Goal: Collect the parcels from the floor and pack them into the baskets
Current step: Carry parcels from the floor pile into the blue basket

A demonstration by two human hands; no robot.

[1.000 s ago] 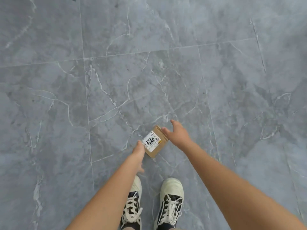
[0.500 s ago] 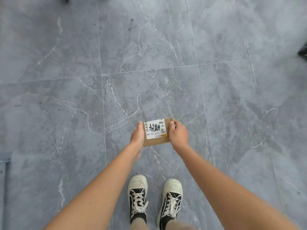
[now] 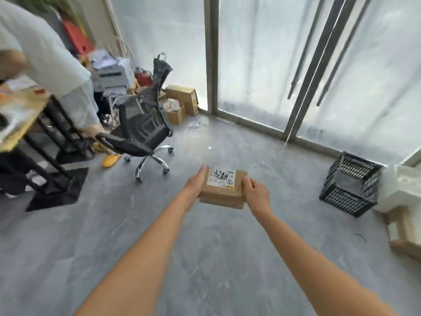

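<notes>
The small cardboard parcel (image 3: 224,190), seemingly light and stiff, is held in the air well left of the black basket (image 3: 350,184), clamped at opposite sides by the left hand (image 3: 195,185) and right hand (image 3: 256,193).

A grey marble-patterned floor (image 3: 227,258) carries a black mesh basket (image 3: 350,183) well right of the fingers (image 3: 248,182), an office chair (image 3: 141,133) to their left, cardboard boxes (image 3: 182,99) beyond
</notes>
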